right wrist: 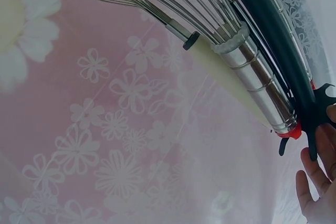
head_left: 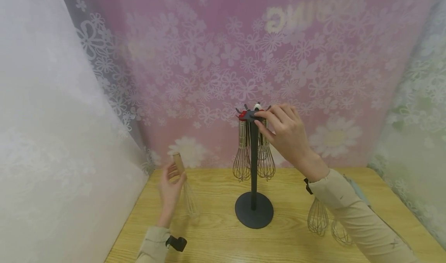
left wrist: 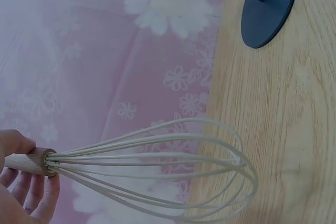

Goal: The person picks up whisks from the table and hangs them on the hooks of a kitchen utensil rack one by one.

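Observation:
In the head view my left hand [head_left: 170,187] grips a whisk by its wooden handle [head_left: 179,163] above the left of the table. The whisk's cream-coloured wires [left wrist: 239,166] point to the right in the left wrist view. A black whisk stand [head_left: 254,170] rises from a round base at mid-table. My right hand [head_left: 290,129] pinches its hooked top between thumb and fingers. Around the pole hang whisks with shiny metal handles [right wrist: 262,85] and red ends. One hanging whisk has a cream handle [right wrist: 223,72]. My right fingertips are close beside the hooks in the right wrist view.
Two wire whisks [head_left: 318,218] lie on the table at the right, partly behind my right forearm. A light blue item [head_left: 359,190] is beyond the sleeve. The wooden table [head_left: 216,236] ends at a pink flowered curtain [head_left: 209,81], with pale curtains on both sides.

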Demonstrator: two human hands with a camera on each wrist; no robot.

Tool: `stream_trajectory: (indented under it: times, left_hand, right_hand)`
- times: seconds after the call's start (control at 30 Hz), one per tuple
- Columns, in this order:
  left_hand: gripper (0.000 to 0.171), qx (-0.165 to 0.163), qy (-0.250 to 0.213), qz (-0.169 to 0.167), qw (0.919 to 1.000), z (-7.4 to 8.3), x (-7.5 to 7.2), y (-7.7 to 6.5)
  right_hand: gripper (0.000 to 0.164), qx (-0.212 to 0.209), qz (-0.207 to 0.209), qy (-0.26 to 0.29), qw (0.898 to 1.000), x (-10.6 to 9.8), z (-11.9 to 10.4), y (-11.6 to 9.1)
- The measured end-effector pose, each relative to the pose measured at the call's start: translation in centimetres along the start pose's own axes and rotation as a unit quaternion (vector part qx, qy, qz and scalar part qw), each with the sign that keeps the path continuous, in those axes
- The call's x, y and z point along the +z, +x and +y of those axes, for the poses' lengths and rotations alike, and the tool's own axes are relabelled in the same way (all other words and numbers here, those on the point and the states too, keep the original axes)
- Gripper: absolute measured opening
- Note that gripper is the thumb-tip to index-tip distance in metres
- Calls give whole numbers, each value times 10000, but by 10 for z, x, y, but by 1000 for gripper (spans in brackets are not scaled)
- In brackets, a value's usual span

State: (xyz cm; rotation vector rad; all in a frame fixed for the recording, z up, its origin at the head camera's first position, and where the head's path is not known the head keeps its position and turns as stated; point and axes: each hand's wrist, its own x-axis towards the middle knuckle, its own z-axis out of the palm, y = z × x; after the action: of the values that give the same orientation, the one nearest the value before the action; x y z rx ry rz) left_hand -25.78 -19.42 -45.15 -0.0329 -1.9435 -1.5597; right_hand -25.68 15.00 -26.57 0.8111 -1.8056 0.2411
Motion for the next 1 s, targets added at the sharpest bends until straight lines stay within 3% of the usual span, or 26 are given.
stream_trajectory:
  times: [0.23, 0.63, 0.87, 1.0]
  left_hand:
    - [47, 59, 45, -112, 9999, 36, 7, -9]
    - [48, 646, -254, -281, 9972, 59, 25, -12]
    - [51, 959, -236, -372, 9944, 35, 38, -2]
    - [50, 1190, -149, -474, 9917, 36, 44, 1]
  right_hand:
    - [22, 11, 91, 14, 10000, 1, -1, 1]
    - [20, 2, 65, -124, 9999, 0, -4, 2]
    - [19, 18, -26, -246, 9997, 0, -5, 1]
    - [19, 22, -31, -254, 9997, -1, -6, 2]
